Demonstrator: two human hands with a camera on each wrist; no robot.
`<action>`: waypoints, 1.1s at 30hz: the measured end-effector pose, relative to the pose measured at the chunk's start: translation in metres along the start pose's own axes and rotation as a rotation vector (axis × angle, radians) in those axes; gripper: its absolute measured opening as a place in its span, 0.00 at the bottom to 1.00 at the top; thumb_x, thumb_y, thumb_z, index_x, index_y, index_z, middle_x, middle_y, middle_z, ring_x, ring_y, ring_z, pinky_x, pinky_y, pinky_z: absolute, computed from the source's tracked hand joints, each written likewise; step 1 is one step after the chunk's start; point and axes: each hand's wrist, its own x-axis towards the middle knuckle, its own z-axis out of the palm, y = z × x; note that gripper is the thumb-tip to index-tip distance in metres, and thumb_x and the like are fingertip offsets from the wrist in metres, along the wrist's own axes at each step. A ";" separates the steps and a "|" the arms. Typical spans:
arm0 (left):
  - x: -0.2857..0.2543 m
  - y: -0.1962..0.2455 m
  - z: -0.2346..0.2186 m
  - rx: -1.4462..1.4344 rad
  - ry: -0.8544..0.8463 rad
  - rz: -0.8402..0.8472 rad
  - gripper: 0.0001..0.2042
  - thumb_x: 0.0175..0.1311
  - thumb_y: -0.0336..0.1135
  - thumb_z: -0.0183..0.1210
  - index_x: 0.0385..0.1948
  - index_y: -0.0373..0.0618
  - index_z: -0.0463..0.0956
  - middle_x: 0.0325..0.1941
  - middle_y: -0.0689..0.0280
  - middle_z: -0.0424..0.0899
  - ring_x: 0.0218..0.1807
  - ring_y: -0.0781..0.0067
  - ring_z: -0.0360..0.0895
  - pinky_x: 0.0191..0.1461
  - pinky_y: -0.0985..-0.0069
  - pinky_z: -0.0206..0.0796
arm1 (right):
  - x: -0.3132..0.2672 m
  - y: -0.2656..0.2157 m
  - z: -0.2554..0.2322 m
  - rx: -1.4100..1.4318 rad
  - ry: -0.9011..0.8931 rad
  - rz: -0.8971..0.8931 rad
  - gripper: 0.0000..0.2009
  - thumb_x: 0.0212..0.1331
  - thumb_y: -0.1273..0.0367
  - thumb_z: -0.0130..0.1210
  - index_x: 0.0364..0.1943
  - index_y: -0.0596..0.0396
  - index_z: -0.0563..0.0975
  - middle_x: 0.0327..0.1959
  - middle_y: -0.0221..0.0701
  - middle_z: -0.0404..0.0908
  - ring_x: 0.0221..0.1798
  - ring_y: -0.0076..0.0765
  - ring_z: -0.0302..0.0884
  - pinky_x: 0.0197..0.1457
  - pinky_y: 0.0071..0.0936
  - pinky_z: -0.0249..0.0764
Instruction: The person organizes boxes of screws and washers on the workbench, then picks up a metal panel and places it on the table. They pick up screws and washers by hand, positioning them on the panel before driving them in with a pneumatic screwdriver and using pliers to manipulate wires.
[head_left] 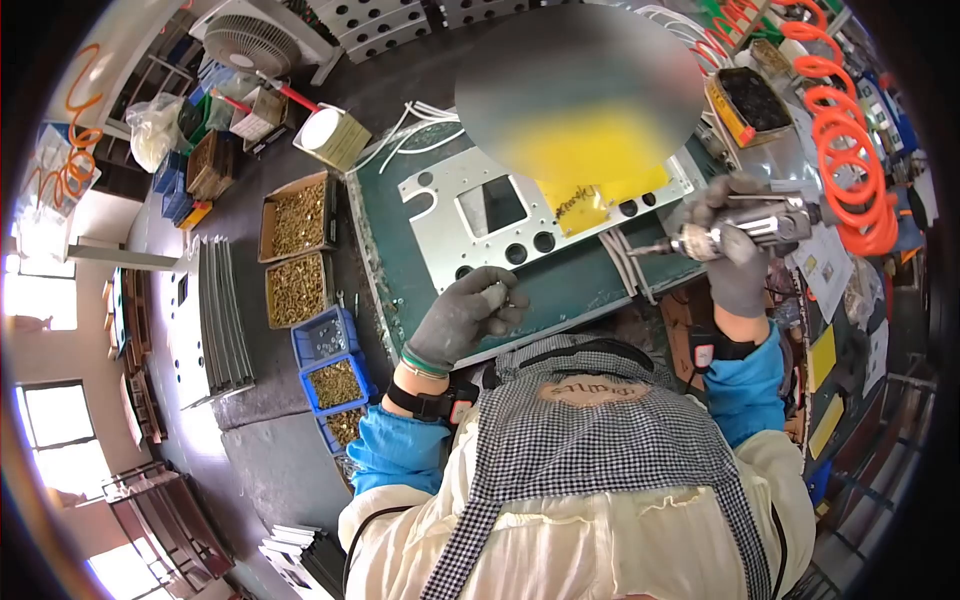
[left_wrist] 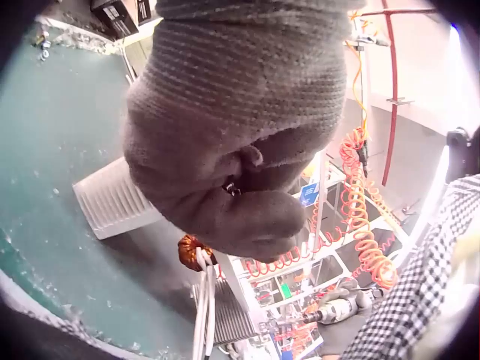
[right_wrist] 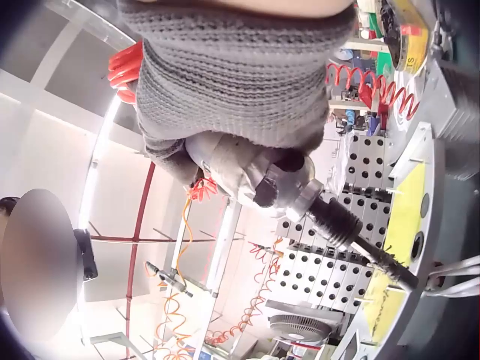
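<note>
My gloved left hand [head_left: 470, 315] is just over the near edge of a silver metal panel [head_left: 440, 215], fingers curled. Between its thumb and fingers it pinches a small metal fastener [left_wrist: 233, 187], mostly hidden by the glove. The gloved right hand [head_left: 738, 262] grips an air screwdriver [head_left: 775, 228], its bit pointing left over the panel's right part. In the right wrist view the dark bit [right_wrist: 382, 262] overlaps the panel's edge. A yellow sheet with handwriting [head_left: 585, 205] lies on the panel, which has round holes and a square cutout.
Several pale cables [head_left: 628, 265] stick out near the panel's front edge. Boxes of brass-coloured fasteners [head_left: 300, 220] and blue bins [head_left: 325, 338] stand left of the green work mat [head_left: 385, 200]. Stacked panels [head_left: 220, 320] are further left. A coiled orange air hose [head_left: 850, 150] hangs at the right.
</note>
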 end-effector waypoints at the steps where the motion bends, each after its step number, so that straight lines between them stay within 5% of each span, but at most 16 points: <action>1: 0.004 0.004 0.009 -0.042 0.001 0.004 0.15 0.72 0.30 0.46 0.57 0.36 0.67 0.43 0.62 0.78 0.37 0.79 0.75 0.38 0.85 0.67 | 0.006 0.003 0.004 0.025 -0.038 -0.009 0.25 0.52 0.72 0.60 0.58 0.52 0.70 0.45 0.33 0.75 0.40 0.30 0.76 0.49 0.37 0.75; 9: 0.049 0.011 0.075 -0.088 -0.096 0.041 0.19 0.70 0.27 0.49 0.61 0.35 0.62 0.48 0.61 0.77 0.43 0.76 0.75 0.44 0.84 0.70 | 0.036 -0.010 0.011 0.228 -0.185 0.013 0.25 0.52 0.77 0.57 0.58 0.53 0.70 0.44 0.32 0.76 0.42 0.29 0.77 0.53 0.37 0.76; 13: 0.069 0.002 0.091 -0.334 -0.265 0.032 0.20 0.69 0.32 0.52 0.60 0.36 0.65 0.51 0.57 0.78 0.46 0.69 0.76 0.43 0.80 0.69 | 0.028 -0.024 0.002 0.222 -0.025 0.107 0.22 0.51 0.80 0.53 0.54 0.55 0.70 0.43 0.31 0.75 0.42 0.27 0.77 0.45 0.28 0.79; 14: 0.067 0.004 0.100 -0.250 -0.078 -0.001 0.20 0.67 0.33 0.56 0.57 0.35 0.66 0.50 0.56 0.77 0.47 0.64 0.74 0.48 0.73 0.69 | 0.026 -0.024 -0.006 0.114 -0.036 0.154 0.22 0.51 0.80 0.54 0.53 0.55 0.70 0.42 0.31 0.76 0.42 0.26 0.77 0.44 0.26 0.79; 15: 0.073 -0.003 0.103 -0.340 -0.094 0.000 0.20 0.65 0.34 0.57 0.56 0.36 0.67 0.49 0.56 0.76 0.47 0.64 0.73 0.49 0.71 0.68 | 0.026 -0.026 -0.016 -0.007 -0.028 0.194 0.22 0.51 0.80 0.55 0.53 0.55 0.70 0.42 0.30 0.76 0.43 0.26 0.77 0.43 0.25 0.79; 20: 0.104 -0.018 0.124 -0.290 -0.099 0.024 0.15 0.69 0.36 0.55 0.53 0.40 0.70 0.49 0.64 0.76 0.47 0.71 0.72 0.44 0.81 0.67 | 0.024 -0.046 -0.041 0.291 0.067 0.201 0.22 0.49 0.80 0.60 0.51 0.53 0.72 0.43 0.27 0.77 0.43 0.21 0.76 0.38 0.21 0.76; 26: 0.157 -0.018 0.147 -0.390 -0.092 -0.048 0.13 0.73 0.33 0.50 0.54 0.40 0.70 0.49 0.66 0.78 0.48 0.76 0.76 0.50 0.85 0.72 | 0.023 -0.055 -0.078 0.263 0.028 0.005 0.23 0.49 0.78 0.60 0.53 0.53 0.71 0.44 0.25 0.76 0.48 0.20 0.73 0.53 0.24 0.72; 33: 0.174 -0.014 0.202 -0.572 -0.062 -0.192 0.16 0.74 0.35 0.48 0.59 0.42 0.69 0.50 0.64 0.80 0.48 0.71 0.80 0.42 0.81 0.79 | 0.020 -0.049 -0.116 0.165 0.035 -0.091 0.24 0.52 0.77 0.59 0.55 0.51 0.68 0.45 0.26 0.73 0.46 0.20 0.71 0.49 0.23 0.72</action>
